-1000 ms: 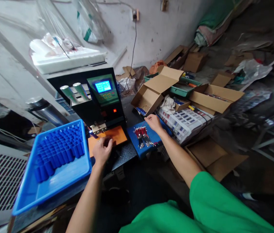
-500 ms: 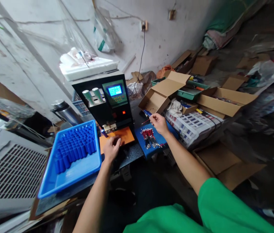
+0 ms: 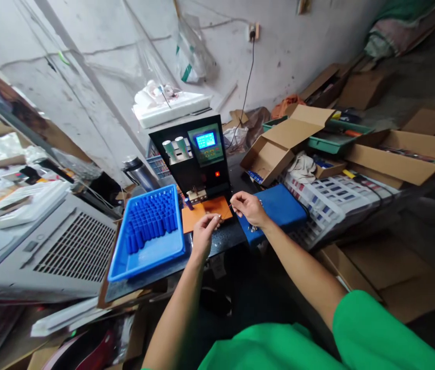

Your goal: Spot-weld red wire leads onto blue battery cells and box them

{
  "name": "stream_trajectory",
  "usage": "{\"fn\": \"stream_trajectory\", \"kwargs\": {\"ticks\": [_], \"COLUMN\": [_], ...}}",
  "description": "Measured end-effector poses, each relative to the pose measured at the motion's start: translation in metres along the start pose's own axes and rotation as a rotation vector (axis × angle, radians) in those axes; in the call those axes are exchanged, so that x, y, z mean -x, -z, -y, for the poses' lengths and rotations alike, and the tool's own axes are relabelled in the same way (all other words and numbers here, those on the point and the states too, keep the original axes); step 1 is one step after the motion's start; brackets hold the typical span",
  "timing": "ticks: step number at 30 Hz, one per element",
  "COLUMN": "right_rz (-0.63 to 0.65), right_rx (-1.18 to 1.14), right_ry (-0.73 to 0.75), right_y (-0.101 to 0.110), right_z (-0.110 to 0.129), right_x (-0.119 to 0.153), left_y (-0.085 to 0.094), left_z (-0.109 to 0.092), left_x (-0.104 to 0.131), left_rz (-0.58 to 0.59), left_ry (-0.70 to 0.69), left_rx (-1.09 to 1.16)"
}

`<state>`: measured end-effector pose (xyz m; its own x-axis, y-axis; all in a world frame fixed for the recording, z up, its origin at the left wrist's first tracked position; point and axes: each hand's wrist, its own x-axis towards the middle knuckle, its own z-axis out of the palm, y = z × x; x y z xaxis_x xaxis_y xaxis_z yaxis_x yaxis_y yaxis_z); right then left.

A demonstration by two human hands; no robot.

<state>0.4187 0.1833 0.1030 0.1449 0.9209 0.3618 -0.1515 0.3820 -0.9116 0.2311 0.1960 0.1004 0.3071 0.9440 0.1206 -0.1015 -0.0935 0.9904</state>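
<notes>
My right hand pinches a thin wire above the edge of the orange plate. Close by on the left, my left hand has thumb and forefinger pressed together near the wire's other end. A blue cylinder stands on the orange plate, under the metal tips of the black machine with a lit screen. Left of it, a blue tray holds rows of blue cylinders. My right hand largely hides the small parts on the blue block.
Behind the blue block an open cardboard box leans beside a white basket. A steel flask stands behind the tray. White foam lies on the machine. A grey vented unit is at the left.
The view has swung left, shifting the scene rightward. My right hand has moved from behind the blue block to the orange plate with the wire, and my hands are now close together.
</notes>
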Motion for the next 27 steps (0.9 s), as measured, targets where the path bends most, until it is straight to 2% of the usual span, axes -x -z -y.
{"fn": "stream_trajectory", "kwargs": {"ticks": [5, 9, 12, 17, 19, 23, 25, 27], "right_rz": [0.006, 0.071, 0.103, 0.073, 0.042, -0.044, -0.070, -0.089], "right_rx": [-0.046, -0.051, -0.024, 0.040, 0.062, 0.048, 0.011, -0.012], "right_ry": [-0.041, -0.089, -0.073, -0.016, -0.026, -0.087, -0.121, -0.146], "right_y": [-0.013, -0.027, -0.039, -0.050, -0.049, -0.044, -0.042, -0.039], "right_z": [-0.007, -0.019, -0.031, -0.042, -0.042, -0.043, -0.045, -0.047], "right_x": [0.001, 0.005, 0.008, 0.012, 0.012, 0.013, 0.013, 0.014], "left_y": [0.005, 0.008, 0.010, 0.018, 0.026, 0.051, 0.063, 0.071], "left_z": [0.006, 0.011, 0.017, 0.025, 0.026, 0.023, 0.022, 0.022], "left_x": [-0.001, -0.004, -0.004, 0.000, -0.004, -0.034, -0.056, -0.076], "left_rz": [-0.071, -0.114, -0.123, -0.149, -0.193, -0.469, -0.566, -0.573], "left_ry": [0.002, -0.009, -0.009, 0.055, 0.029, -0.158, -0.151, -0.098], "left_rx": [0.018, 0.044, 0.055, 0.035, -0.020, -0.302, -0.438, -0.531]}}
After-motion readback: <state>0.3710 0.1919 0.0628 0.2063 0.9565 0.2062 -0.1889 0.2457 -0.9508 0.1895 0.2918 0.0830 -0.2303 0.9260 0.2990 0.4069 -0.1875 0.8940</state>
